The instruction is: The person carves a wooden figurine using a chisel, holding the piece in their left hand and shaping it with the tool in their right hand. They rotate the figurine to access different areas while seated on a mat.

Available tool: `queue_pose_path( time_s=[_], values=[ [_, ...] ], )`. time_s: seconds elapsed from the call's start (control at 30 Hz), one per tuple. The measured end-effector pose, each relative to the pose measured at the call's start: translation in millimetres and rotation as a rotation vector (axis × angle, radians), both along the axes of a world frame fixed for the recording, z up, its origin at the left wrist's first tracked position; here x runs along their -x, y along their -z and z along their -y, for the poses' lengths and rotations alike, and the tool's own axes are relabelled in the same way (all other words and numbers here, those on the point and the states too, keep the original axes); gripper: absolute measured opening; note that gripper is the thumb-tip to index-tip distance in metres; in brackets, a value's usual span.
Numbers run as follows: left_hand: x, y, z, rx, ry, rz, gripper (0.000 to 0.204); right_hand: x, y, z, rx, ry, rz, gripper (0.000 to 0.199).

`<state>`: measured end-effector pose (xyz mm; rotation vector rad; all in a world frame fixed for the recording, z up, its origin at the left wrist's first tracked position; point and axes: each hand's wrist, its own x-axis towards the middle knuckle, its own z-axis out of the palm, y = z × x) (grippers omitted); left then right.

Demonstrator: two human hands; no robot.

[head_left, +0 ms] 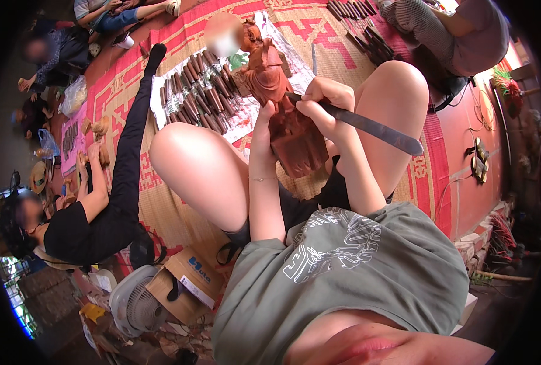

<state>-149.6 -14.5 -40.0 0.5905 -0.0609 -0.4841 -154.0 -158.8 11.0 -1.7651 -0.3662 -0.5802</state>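
Between my raised knees stands a reddish-brown carved wooden figure (298, 143), its blocky base toward me. My left hand (263, 118) is closed around its left side, thumb on the front; the other fingers are mostly hidden behind the wood. In my right hand (331, 100) is a long, flat, dark metal carving tool (380, 129), gripped near its narrow end. That tip meets the carved front close to my left thumb, while the wide rounded end points right. Beyond the figure, several wooden-handled chisels (194, 91) lie in rows on a white cloth (159, 108).
A red and straw patterned mat (124, 103) spreads underneath. More dark-handled tools (374, 45) lie at the far right near a seated person (465, 33). Left, a person in black (88, 234) stretches a leg along the mat. A grey fan (139, 301) and cardboard box (182, 286) stand lower left.
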Motion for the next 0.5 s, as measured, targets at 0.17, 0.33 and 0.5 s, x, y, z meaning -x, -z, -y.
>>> queue_pose_path(
  time_s=[0.17,0.33,0.5],
  values=[
    [0,1,-2,0.071,-0.029,0.015,0.053,0,-1,-16,0.007,0.082,0.063,0.021],
    [4,-12,1,0.027,-0.084,0.025,0.056,-2,0,-18,-0.017,0.084,0.113,0.018],
    [1,-2,-2,0.055,-0.057,0.014,0.058,0,3,-15,0.003,0.016,0.045,0.023]
  ],
)
